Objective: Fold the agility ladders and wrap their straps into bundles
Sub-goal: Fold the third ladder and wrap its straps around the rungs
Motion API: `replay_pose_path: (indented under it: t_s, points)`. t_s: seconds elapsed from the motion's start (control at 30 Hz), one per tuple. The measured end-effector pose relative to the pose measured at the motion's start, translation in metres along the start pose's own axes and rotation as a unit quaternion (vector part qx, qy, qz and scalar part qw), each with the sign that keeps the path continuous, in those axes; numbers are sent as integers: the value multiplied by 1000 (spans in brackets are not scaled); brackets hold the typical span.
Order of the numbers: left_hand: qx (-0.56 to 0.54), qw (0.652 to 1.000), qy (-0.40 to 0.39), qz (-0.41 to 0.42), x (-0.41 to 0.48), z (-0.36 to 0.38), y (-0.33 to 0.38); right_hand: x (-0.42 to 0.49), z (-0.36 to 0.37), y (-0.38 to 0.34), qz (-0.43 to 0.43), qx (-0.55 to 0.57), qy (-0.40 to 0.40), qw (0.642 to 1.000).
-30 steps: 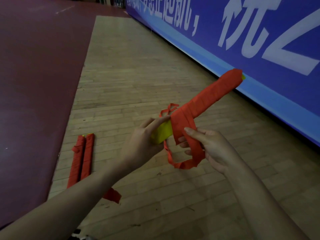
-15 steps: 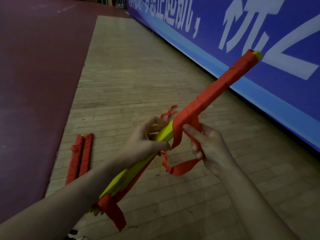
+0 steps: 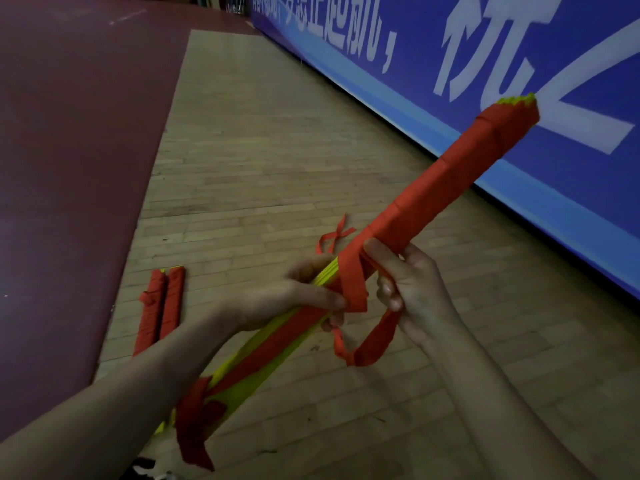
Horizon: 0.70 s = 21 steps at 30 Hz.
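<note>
My left hand (image 3: pixel 304 297) grips the folded ladder (image 3: pixel 446 192) mid-length, angling it up toward the far right to brace the wrap. My right hand (image 3: pixel 410 289) pinches the red strap (image 3: pixel 375 349) against it, slack looping below. Two finished bundles (image 3: pixel 161 306) lie on the floor (image 3: pixel 277 150), left.

the left grip (image 3: pixel 294 301) and right grip (image 3: pixel 417 292) are bare, as are the 2 forearms (image 3: pixel 138 393).

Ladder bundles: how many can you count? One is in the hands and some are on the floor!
Half-wrapped ladder bundle, held by the left hand and right hand: 1
Wrapped ladder bundles lying side by side on the floor: 2
Total: 3
</note>
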<state>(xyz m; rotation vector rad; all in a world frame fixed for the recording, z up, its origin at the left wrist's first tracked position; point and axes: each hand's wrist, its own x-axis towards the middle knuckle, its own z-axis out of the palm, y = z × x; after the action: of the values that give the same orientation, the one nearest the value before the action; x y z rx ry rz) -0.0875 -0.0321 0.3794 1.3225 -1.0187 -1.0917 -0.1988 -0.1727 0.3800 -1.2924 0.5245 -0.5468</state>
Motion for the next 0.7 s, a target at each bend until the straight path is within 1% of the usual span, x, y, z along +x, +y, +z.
replay_pose_path:
  t_s: [0.07,0.13,0.2,0.27,0.3,0.37,0.47,0.57,0.7]
  points:
    - [93,995,29,-10,2,3,-5,1,0,1,-2,-9,26,1000]
    - [188,978,88,-10,5,6,-14,1,0,2,-7,-6,42,999]
    - [316,936,155,8,7,9,-24,1,1,5,-9,-2,58,998]
    - [406,892,200,27,9,13,-32,1,1,7,0,3,71,997]
    - [425,878,218,35,10,14,-34,1,1,7,6,9,76,997]
    - [436,865,239,69,11,14,-37,3,1,7,17,22,86,996]
    - [449,851,235,138,10,12,-36,5,-2,4,38,18,83,996]
    - [456,843,246,145,9,9,-35,4,-6,1,63,-5,24,998]
    - [426,854,265,136,9,1,-35,1,-15,-2,100,-33,-79,991]
